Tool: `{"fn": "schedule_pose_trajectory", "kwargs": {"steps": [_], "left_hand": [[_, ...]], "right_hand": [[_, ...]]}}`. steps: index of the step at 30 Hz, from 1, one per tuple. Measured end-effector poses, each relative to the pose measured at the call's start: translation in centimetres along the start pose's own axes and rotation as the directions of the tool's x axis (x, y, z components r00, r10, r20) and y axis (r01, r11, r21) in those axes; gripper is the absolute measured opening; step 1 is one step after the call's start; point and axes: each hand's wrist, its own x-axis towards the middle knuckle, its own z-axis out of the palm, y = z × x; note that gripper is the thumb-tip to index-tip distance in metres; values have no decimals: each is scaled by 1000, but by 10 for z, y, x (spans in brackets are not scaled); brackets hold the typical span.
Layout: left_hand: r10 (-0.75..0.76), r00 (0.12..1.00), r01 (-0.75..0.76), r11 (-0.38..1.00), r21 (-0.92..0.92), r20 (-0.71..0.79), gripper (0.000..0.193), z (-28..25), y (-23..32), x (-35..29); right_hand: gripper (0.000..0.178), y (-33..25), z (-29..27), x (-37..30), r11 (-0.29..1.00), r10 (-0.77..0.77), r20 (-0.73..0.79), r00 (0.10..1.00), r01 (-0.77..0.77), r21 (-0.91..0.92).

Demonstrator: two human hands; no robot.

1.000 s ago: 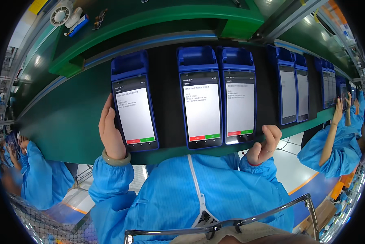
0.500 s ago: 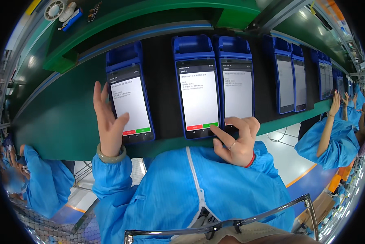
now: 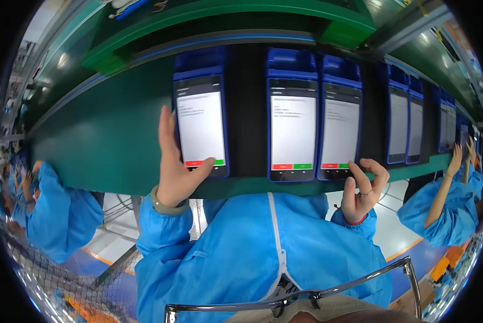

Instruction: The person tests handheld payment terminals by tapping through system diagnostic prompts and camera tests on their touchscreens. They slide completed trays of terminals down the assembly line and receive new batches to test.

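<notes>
Three blue handheld payment terminals with lit white screens lie before me: a left terminal (image 3: 201, 129), a middle terminal (image 3: 293, 132) and a right terminal (image 3: 340, 129). Each screen has a red and a green button along its bottom. My left hand (image 3: 178, 167) is open at the left terminal's left edge, fingers stretched up and thumb over the green button. At the right terminal's lower right corner, the index finger of my right hand (image 3: 364, 191) points onto the green button. Its other fingers are bent and apart, holding nothing. Whether either fingertip touches the glass, I cannot tell.
More blue terminals (image 3: 397, 124) lie in pairs farther right along the black strip of the green bench (image 3: 107, 129). A green raised shelf (image 3: 230, 37) runs along the back. Co-workers in blue smocks sit on the left (image 3: 64, 210) and right (image 3: 440, 210).
My right hand has moved from the middle terminal's green button to the right terminal's. My left thumb has come down over the left terminal's green button. The whole view has shifted.
</notes>
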Motion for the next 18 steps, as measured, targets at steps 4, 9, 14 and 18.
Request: {"fn": "schedule_pose_trajectory", "kwargs": {"steps": [4,9,14,18], "left_hand": [[6,999,-13,991,-137,-49,97,-4,-1,3],[-168,967,108,950,-294,-189,87,3,8,17],[-255,951,180,917,-356,-175,76,3,13,37],[-275,953,184,859,-477,-128,70,12,11,47]], "right_hand": [[24,5,-2,0,999,35,-14,999,-35,-28],[23,12,-3,-4,1000,19,8,1000,-19,-7],[22,15,-3,0,998,53,17,998,-53,42],[43,32,-1,13,847,216,124,969,-249,470]]}}
